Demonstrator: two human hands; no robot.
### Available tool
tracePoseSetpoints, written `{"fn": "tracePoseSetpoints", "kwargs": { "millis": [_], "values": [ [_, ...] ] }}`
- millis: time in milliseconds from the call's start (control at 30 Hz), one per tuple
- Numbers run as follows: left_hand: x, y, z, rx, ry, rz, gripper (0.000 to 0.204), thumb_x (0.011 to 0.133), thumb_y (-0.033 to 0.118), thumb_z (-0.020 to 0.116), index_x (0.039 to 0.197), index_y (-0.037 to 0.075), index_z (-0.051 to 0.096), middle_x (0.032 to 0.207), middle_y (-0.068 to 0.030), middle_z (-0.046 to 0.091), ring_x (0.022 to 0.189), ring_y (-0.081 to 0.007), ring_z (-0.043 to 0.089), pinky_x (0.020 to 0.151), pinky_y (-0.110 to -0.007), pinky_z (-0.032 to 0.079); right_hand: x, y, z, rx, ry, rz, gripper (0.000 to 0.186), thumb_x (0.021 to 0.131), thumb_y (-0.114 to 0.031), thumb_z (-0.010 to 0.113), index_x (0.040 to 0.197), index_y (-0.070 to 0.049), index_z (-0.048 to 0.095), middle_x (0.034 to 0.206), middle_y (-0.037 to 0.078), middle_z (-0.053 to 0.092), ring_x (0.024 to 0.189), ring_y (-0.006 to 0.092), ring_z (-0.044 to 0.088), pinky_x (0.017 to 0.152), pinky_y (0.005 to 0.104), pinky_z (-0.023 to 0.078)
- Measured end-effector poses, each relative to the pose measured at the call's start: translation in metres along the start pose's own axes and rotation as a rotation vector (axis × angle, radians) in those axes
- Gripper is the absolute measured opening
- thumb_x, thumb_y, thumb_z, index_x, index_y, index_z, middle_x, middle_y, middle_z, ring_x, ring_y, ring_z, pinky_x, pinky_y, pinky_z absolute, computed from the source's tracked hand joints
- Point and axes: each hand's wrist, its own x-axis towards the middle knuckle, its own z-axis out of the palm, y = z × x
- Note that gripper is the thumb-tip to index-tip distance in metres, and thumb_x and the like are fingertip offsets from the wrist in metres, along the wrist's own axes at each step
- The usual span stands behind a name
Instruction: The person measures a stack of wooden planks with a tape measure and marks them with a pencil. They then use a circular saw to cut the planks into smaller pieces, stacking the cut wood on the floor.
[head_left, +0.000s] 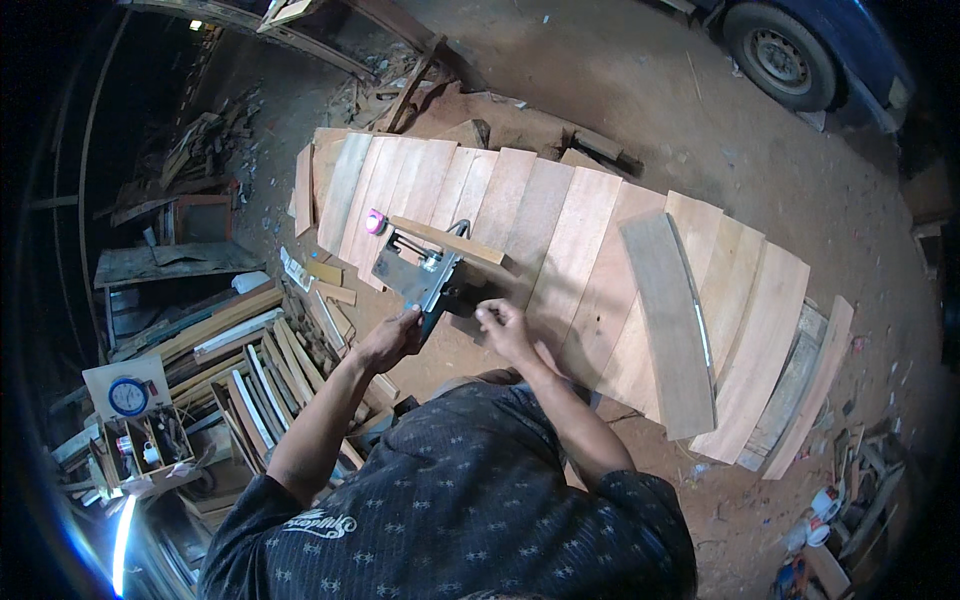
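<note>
metal tool (402, 275): flat-plated, bordered by straight wooden strip (445, 241), over grained planks (540, 215)
left hand (393, 338): fingers clasped on metal tool
right hand (508, 332): fingers bent beside it, cannot tell whether gripping
wooden box (162, 470): divided, holding small white items (151, 453)

The short-sleeved shirt (430, 500) is dark with pale patterning

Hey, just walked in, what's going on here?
A person in a dark patterned shirt is at a row of wooden planks laid side by side. Their left hand grips the edge of a metal tool with a flat plate; their right hand is beside it, though whether it touches is unclear. A wooden strip runs along the tool's far side, and a curved board lies across the planks.
</note>
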Motion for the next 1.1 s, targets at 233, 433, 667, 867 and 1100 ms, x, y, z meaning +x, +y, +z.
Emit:
{"fn": "tracePoseSetpoints", "kwargs": {
  "millis": [233, 433, 667, 867, 1100],
  "values": [
    [-0.005, 0.007, 0.011, 0.041, 0.079, -0.064, 0.034, 0.108, 0.039, 0.042, 0.084, 0.016, 0.048, 0.066, 0.0069, 0.029, 0.055, -0.0088, 0.025, 0.052, -0.026, 0.024, 0.012, 0.023, 0.055, 0.122, -0.240, 0.151, 0.019, 0.096, -0.015, 0.064, 0.110, -0.003, 0.064, 0.089, 0.001, 0.065, 0.073, 0.0094, 0.060, 0.065, 0.0270, 0.051],
    [-0.006, 0.011, 0.012, 0.052, 0.079, -0.072, 0.036, 0.107, 0.043, 0.042, 0.084, 0.016, 0.050, 0.066, 0.0067, 0.032, 0.055, -0.0085, 0.027, 0.052, -0.026, 0.024, 0.020, 0.057, 0.073, 0.119, -0.307, 0.086, 0.016, 0.099, -0.015, 0.059, 0.108, -0.004, 0.065, 0.088, -0.001, 0.062, 0.076, 0.0071, 0.056, 0.068, 0.0268, 0.048],
    [-0.009, 0.008, 0.013, 0.149, 0.121, -0.069, 0.038, 0.108, 0.043, 0.040, 0.085, 0.015, 0.050, 0.069, 0.0070, 0.034, 0.056, -0.0072, 0.028, 0.051, -0.026, 0.025, 0.009, 0.018, 0.077, 0.134, -0.268, 0.075, 0.026, 0.100, -0.021, 0.058, 0.106, 0.003, 0.065, 0.090, 0.008, 0.068, 0.084, 0.0138, 0.060, 0.079, 0.0341, 0.050],
    [-0.014, 0.020, 0.022, 0.261, 0.150, -0.052, 0.039, 0.108, 0.043, 0.038, 0.093, 0.012, 0.056, 0.072, 0.0067, 0.039, 0.058, -0.0064, 0.033, 0.053, -0.024, 0.029, 0.008, -0.001, 0.070, 0.238, -0.348, 0.240, 0.034, 0.104, -0.032, 0.053, 0.103, 0.000, 0.064, 0.091, 0.003, 0.066, 0.084, 0.0120, 0.059, 0.077, 0.0326, 0.049],
    [-0.015, 0.018, 0.021, 0.344, 0.152, -0.015, 0.040, 0.108, 0.043, 0.039, 0.098, 0.011, 0.059, 0.070, 0.0072, 0.038, 0.058, -0.0067, 0.031, 0.053, -0.024, 0.028, 0.009, 0.014, 0.078, 0.251, -0.270, 0.090, 0.033, 0.105, -0.036, 0.051, 0.106, -0.005, 0.063, 0.086, -0.001, 0.062, 0.073, 0.0080, 0.056, 0.066, 0.0264, 0.048]
  ]
}}
